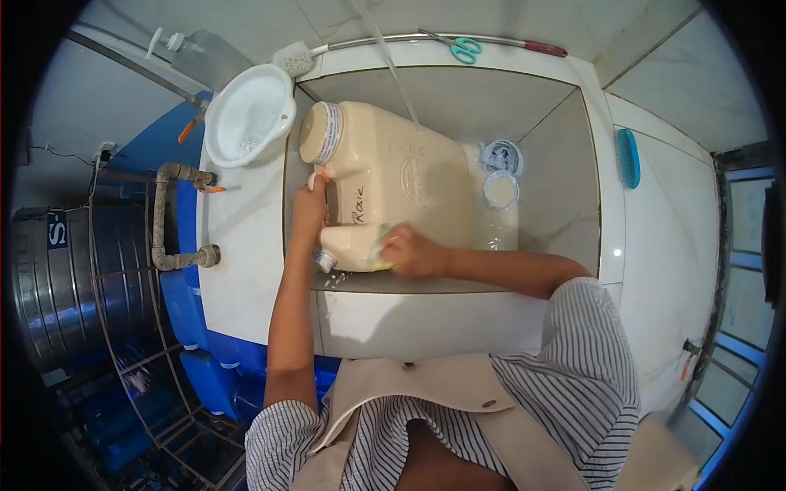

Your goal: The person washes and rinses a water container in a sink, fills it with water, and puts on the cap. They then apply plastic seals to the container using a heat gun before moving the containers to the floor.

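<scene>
A large beige jug (pixel 409 176) with a wide cap lies on its side in the tiled sink (pixel 557 237). My left hand (pixel 311 204) is wrapped round the jug's handle near the wide cap. Against the jug's lower side, close to its small spout, my right hand (pixel 409 252) presses a pale yellowish-green sponge or cloth (pixel 379 250), blurred by motion. Water from a thin stream (pixel 393 65) falls on the jug's upper side. Two small round containers (pixel 501 192) stand to the right of the jug.
A white basin (pixel 250 114) with suds sits at the left, beside a pump bottle (pixel 201 57). Along the back ledge lie a brush with a long handle (pixel 360 41) and teal scissors (pixel 465 51). A teal brush (pixel 628 158) rests on the right ledge.
</scene>
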A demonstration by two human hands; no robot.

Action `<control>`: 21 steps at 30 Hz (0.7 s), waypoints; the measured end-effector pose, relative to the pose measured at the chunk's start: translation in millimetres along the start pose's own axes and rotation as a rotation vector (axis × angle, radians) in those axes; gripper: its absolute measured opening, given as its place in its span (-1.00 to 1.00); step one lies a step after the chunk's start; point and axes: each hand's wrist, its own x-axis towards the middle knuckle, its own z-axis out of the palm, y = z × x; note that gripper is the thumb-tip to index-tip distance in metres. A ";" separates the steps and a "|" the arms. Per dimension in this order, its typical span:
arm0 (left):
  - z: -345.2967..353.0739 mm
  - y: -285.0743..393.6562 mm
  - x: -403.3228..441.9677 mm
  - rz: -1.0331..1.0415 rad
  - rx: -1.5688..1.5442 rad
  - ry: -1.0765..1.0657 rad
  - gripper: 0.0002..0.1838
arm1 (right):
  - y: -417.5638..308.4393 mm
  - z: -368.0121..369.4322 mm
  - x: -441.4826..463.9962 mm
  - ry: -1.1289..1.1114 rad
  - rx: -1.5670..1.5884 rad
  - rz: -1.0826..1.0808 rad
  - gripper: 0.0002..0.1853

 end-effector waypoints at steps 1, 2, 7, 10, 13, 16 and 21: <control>0.0 -2.0 1.0 -0.014 -0.010 -0.011 -0.45 | 11.5 1.4 -22.8 0.008 0.006 0.002 -0.74; 1.8 -1.7 2.6 -0.026 -0.027 -0.024 -0.45 | 27.3 1.9 -51.2 0.012 -0.023 0.099 -0.79; 1.5 1.2 4.9 -0.001 -0.018 -0.005 -0.41 | 3.0 -8.6 12.4 -0.065 -0.099 -0.030 -0.87; 2.2 6.5 1.5 0.007 -0.024 -0.024 -0.38 | 20.2 -4.2 -13.2 -0.051 -0.014 0.083 -0.92; -1.6 8.9 -1.6 0.006 -0.009 -0.024 -0.38 | 27.2 2.6 -54.9 -0.072 0.058 0.270 -0.91; -1.9 3.1 -4.7 -0.015 -0.021 -0.015 -0.45 | 39.9 -2.2 10.6 0.291 -0.378 -0.019 -0.81; 0.6 2.6 -7.9 -0.006 0.022 -0.020 -0.45 | 199.1 28.9 -82.9 0.355 -0.012 1.122 -0.81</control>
